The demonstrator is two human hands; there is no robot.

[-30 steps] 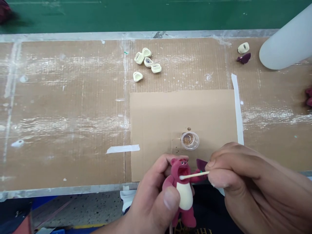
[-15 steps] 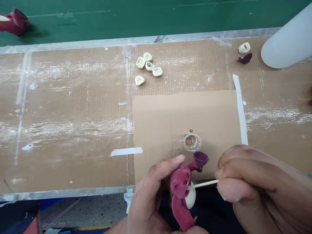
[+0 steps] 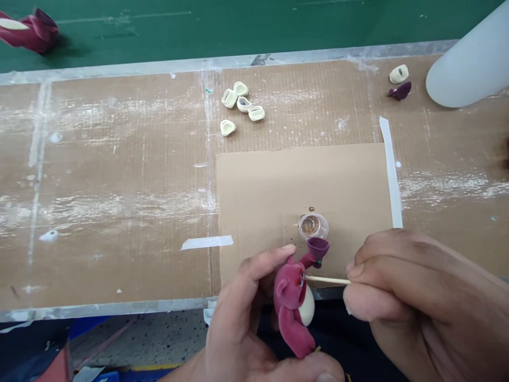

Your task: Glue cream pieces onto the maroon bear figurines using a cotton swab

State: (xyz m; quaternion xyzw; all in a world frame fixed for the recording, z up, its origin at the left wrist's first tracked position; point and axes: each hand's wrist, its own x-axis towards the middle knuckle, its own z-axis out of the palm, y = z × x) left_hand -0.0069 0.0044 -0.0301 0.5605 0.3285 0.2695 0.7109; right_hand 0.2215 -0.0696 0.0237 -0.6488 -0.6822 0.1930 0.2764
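My left hand (image 3: 238,313) grips a dark pink bear figurine (image 3: 292,289) by its back and underside, with the thumb below. The figurine has a pale belly, and its raised arm ends in a purple cup-shaped part (image 3: 318,245). Between the fingertips of my right hand (image 3: 405,286) is a thin wooden stick (image 3: 330,279). Its tip meets the figurine's face near the eye; the exact contact is too small to tell. Just behind the purple part stands a small clear plastic cup (image 3: 323,229) with a little brownish liquid inside.
Several cream hollow pieces (image 3: 256,113) lie beyond the cardboard sheet (image 3: 270,185). At the back right are another cream piece (image 3: 398,74), a purple piece (image 3: 401,90) and a white cylindrical container (image 3: 465,63). A second pink figurine (image 3: 34,32) lies on the green surface (image 3: 238,26).
The figurine has risen slightly and turned a little in my left hand. The stick's tip has moved from the muzzle up toward the eye, my right hand shifting slightly left.
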